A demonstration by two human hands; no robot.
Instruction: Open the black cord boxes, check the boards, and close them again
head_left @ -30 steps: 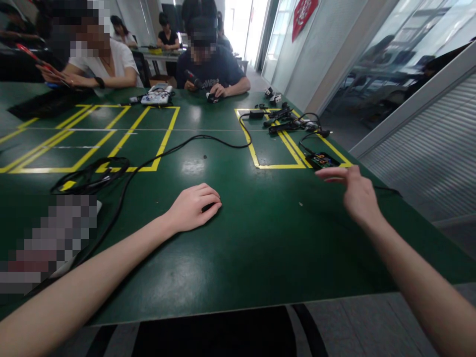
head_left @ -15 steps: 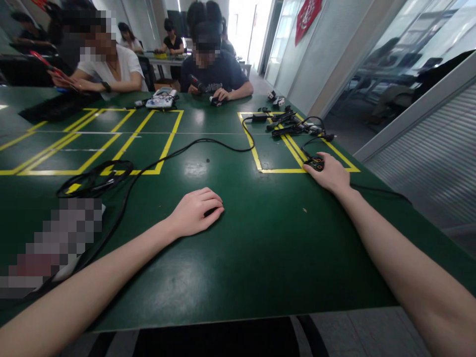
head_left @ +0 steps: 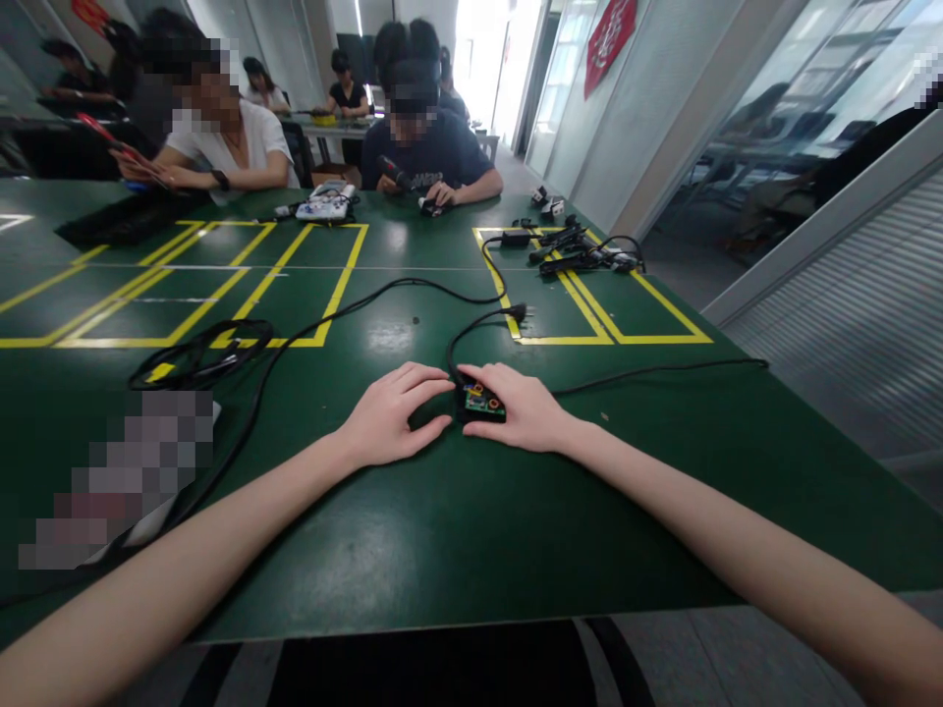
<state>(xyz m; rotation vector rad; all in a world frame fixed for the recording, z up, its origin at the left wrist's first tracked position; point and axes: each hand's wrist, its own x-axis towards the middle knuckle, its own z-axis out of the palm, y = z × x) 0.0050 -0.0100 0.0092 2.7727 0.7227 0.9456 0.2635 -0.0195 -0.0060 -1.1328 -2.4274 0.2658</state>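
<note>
A black power adapter with its housing open (head_left: 484,401) lies on the green table (head_left: 383,550), a green circuit board with copper coils showing inside. My right hand (head_left: 526,405) grips it from the right, thumb at the near side and fingers at the far side. My left hand (head_left: 394,412) rests just to its left, thumb and fingers apart, fingertips close to its edge; whether they touch it I cannot tell. From the adapter's far end a black cord curves to a plug (head_left: 520,312), and a second thin cable (head_left: 663,369) runs off to the right.
Black adapters and cords (head_left: 571,250) lie piled inside yellow tape at the back right. A coiled cable (head_left: 198,353) and a blurred-out object (head_left: 125,481) are on the left. A long cord crosses the table. Across it, a co-worker (head_left: 434,147) handles a small part.
My right hand has brought the open adapter, cord and plug trailing, from the right-hand taped area to the table's middle beside my left hand. My left hand's thumb and fingers have spread wider.
</note>
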